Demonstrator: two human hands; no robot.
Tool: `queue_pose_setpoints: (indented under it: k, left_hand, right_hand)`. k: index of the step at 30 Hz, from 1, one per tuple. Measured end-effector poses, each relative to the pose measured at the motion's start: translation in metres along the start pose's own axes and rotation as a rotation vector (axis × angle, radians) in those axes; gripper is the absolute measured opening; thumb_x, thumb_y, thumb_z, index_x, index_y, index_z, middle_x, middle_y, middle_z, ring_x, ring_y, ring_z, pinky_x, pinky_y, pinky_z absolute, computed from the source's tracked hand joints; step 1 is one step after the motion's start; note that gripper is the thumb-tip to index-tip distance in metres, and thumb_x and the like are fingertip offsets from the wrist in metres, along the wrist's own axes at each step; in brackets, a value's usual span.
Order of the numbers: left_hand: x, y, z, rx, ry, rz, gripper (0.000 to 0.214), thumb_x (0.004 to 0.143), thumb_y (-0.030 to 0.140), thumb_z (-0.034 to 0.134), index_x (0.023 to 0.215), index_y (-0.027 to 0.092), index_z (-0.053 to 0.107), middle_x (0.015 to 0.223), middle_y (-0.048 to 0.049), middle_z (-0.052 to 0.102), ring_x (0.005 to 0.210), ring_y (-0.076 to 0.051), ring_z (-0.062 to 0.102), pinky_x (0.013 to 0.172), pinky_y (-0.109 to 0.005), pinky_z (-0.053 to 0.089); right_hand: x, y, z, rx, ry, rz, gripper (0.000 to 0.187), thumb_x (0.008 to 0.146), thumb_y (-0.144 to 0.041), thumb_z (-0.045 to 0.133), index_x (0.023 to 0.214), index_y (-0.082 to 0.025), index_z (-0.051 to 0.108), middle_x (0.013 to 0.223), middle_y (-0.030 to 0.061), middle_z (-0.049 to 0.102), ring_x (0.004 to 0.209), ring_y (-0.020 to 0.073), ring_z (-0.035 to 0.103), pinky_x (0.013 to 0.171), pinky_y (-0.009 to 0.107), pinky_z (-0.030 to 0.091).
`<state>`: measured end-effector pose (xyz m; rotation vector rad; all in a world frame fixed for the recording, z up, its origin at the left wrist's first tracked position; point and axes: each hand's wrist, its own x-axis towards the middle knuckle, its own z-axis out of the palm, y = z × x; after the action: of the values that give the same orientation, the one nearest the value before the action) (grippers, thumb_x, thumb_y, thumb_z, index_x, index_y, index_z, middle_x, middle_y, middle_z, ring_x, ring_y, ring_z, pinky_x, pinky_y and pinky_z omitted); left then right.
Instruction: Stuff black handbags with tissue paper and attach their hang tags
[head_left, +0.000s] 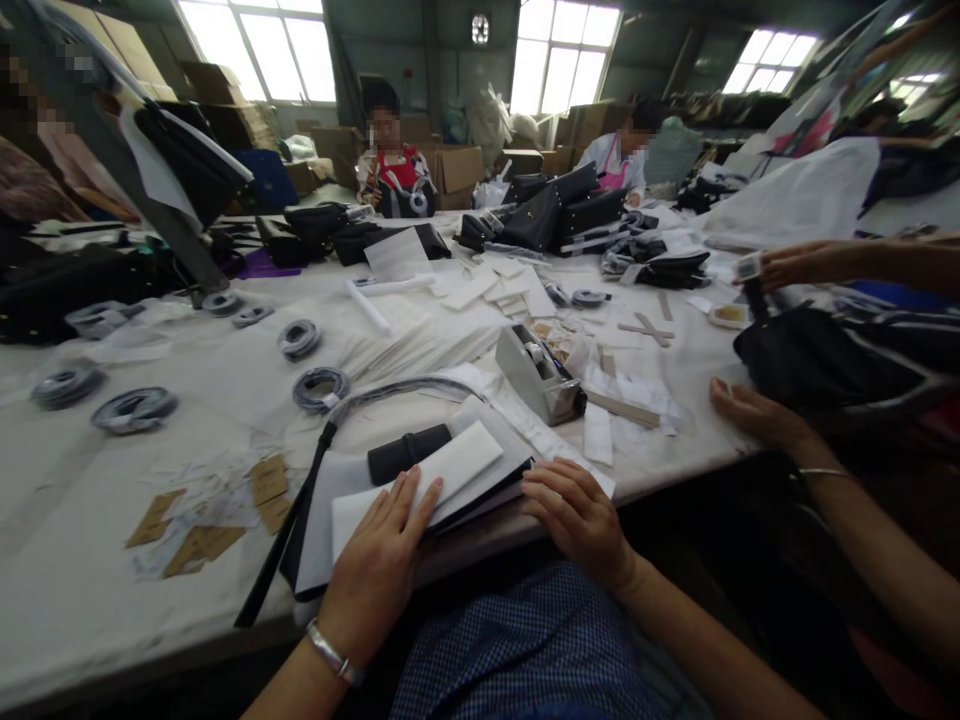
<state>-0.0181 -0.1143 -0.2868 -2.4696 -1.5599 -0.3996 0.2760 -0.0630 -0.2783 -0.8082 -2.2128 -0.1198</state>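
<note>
A black handbag (291,565) lies at the table's front edge, covered by a light sheet (319,500). Its strap, partly wrapped in clear plastic (405,385), loops behind it. My left hand (386,545) lies flat with fingers stretched over a folded white foam sheet (457,465) on the bag. Behind the foam is a rolled black piece (409,452). At the bag's right corner my right hand (574,515) has its fingers curled on the edge; its thumb is hidden. A grey tape dispenser (536,375) stands beyond the right hand.
Wrapped strap coils (321,388) and brown card pieces (206,545) lie to the left. White sheets (502,290) and black bags (555,215) cover the table's middle and back. At right, a co-worker's hands (757,412) handle another black bag (825,355). Two people sit across the table.
</note>
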Motion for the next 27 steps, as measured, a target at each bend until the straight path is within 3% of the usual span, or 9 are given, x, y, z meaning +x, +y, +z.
queue_pose_setpoints:
  k: [4, 7, 12, 15, 19, 24, 27]
  left_hand:
    - [0.0, 0.0, 0.001, 0.027, -0.012, 0.004, 0.068, 0.088, 0.007, 0.044, 0.152, 0.021, 0.025, 0.157, -0.0137, 0.029, 0.14, -0.027, 0.037, 0.11, -0.043, 0.043]
    - [-0.001, 0.002, 0.003, 0.039, 0.001, -0.006, 0.068, 0.088, 0.003, 0.041, 0.152, 0.022, 0.027, 0.157, -0.0129, 0.027, 0.141, -0.027, 0.035, 0.11, -0.044, 0.043]
    - [0.0, 0.01, 0.001, 0.095, 0.035, -0.017, 0.066, 0.088, -0.001, 0.035, 0.15, 0.021, 0.033, 0.155, -0.013, 0.031, 0.14, -0.027, 0.035, 0.11, -0.044, 0.043]
    - [0.01, 0.02, -0.006, 0.154, -0.013, -0.014, 0.059, 0.087, 0.0, 0.035, 0.144, 0.016, 0.043, 0.154, -0.0147, 0.032, 0.14, -0.03, 0.035, 0.108, -0.049, 0.043]
    - [0.023, 0.033, -0.008, 0.166, -0.099, -0.061, 0.046, 0.09, 0.013, 0.044, 0.135, 0.008, 0.052, 0.153, -0.0175, 0.033, 0.141, -0.034, 0.034, 0.107, -0.059, 0.041]
    - [0.017, 0.035, 0.008, 0.214, -0.008, -0.05, 0.054, 0.093, 0.011, 0.041, 0.147, 0.015, 0.037, 0.153, -0.0125, 0.034, 0.139, -0.031, 0.038, 0.108, -0.054, 0.04]
    - [0.01, 0.032, 0.015, 0.227, 0.038, -0.06, 0.058, 0.094, 0.01, 0.04, 0.15, 0.019, 0.031, 0.155, -0.0112, 0.031, 0.14, -0.029, 0.037, 0.109, -0.051, 0.038]
  right_hand:
    - [0.038, 0.002, 0.003, -0.034, -0.285, -0.181, 0.057, 0.094, -0.017, 0.056, 0.146, -0.032, 0.041, 0.149, 0.0027, 0.047, 0.142, 0.0261, 0.036, 0.12, 0.051, 0.027]
    - [0.051, 0.009, 0.025, 0.021, -0.4, -0.244, 0.051, 0.096, -0.013, 0.049, 0.145, -0.025, 0.043, 0.145, 0.0049, 0.051, 0.138, 0.0245, 0.042, 0.118, 0.049, 0.031]
    - [0.034, 0.017, 0.051, 0.062, -0.337, -0.2, 0.043, 0.098, -0.013, 0.045, 0.14, -0.019, 0.05, 0.138, 0.0061, 0.058, 0.131, 0.0225, 0.051, 0.109, 0.041, 0.045]
    - [0.028, 0.017, 0.052, 0.059, -0.319, -0.196, 0.041, 0.098, -0.013, 0.045, 0.138, -0.019, 0.052, 0.138, 0.0056, 0.058, 0.131, 0.022, 0.051, 0.109, 0.041, 0.045]
    - [0.03, 0.015, 0.051, 0.056, -0.315, -0.19, 0.042, 0.097, -0.013, 0.047, 0.138, -0.02, 0.052, 0.139, 0.005, 0.057, 0.131, 0.0217, 0.051, 0.109, 0.041, 0.044]
    - [0.029, 0.008, 0.044, 0.085, -0.275, -0.145, 0.043, 0.097, -0.012, 0.048, 0.139, -0.022, 0.052, 0.138, 0.0055, 0.058, 0.131, 0.0232, 0.051, 0.112, 0.048, 0.04]
    - [0.015, -0.007, 0.03, 0.188, -0.108, 0.027, 0.043, 0.095, -0.013, 0.052, 0.136, -0.025, 0.054, 0.135, 0.0049, 0.061, 0.131, 0.0226, 0.051, 0.114, 0.048, 0.037]
